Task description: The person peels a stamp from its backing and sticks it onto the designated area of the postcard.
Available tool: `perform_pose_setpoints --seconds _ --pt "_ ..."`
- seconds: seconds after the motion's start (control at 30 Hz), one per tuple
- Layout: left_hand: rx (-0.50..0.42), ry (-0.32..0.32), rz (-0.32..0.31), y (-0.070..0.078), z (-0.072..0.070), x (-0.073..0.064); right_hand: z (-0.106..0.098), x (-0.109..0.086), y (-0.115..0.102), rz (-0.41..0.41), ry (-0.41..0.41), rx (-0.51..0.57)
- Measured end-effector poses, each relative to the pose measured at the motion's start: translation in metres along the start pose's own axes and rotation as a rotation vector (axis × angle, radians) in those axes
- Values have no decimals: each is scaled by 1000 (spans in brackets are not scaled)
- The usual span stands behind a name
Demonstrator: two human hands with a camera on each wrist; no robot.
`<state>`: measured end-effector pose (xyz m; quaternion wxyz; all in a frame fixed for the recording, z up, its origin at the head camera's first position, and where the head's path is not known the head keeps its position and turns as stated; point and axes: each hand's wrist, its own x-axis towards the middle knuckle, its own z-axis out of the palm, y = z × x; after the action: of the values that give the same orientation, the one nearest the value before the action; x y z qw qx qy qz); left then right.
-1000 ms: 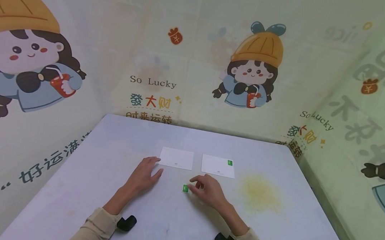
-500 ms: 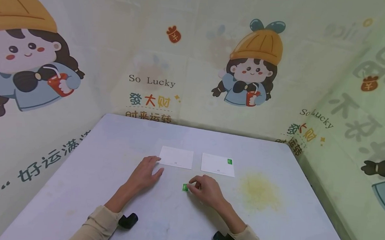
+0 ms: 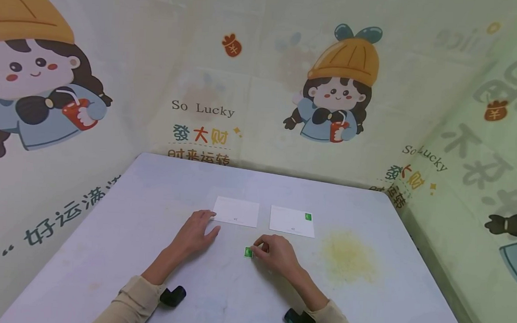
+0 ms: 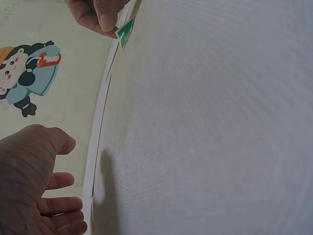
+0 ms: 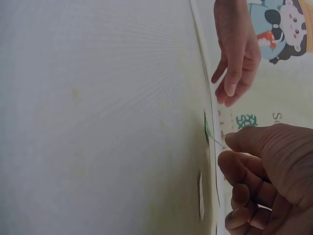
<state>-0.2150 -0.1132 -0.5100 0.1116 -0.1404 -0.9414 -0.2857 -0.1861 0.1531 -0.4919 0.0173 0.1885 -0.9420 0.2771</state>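
My right hand point(image 3: 278, 253) pinches a small green stamp point(image 3: 248, 252) with a pale border, holding it by its right edge. In the left wrist view this stamp point(image 4: 125, 33) hangs tilted at the fingertips; in the right wrist view it is nearly edge-on. Beyond it lie two white cards on the table. The right card point(image 3: 288, 223) has a similar green stamp point(image 3: 308, 216) in its upper right corner, while the left card point(image 3: 236, 210) bears only a small printed mark low down. My left hand point(image 3: 195, 231), fingers relaxed, has its fingertips at the left card's left edge.
The white table point(image 3: 162, 176) has a yellowish stain point(image 3: 349, 257) right of my right hand. A small pale flat piece point(image 5: 201, 196) lies under the right hand. Printed cloth walls point(image 3: 262, 84) stand behind the table. Both wrists carry black cameras.
The head view has shifted slightly. Both hands and the stamp stay almost where they were.
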Motion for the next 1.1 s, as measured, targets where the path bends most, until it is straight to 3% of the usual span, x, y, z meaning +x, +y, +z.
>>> perform_pose_setpoints --seconds 0.8,1.1 --pt "7 -8 -16 0 -1 0 2 3 -1 2 3 17" --pt "4 -36 -50 1 -2 0 5 4 0 -2 -3 19"
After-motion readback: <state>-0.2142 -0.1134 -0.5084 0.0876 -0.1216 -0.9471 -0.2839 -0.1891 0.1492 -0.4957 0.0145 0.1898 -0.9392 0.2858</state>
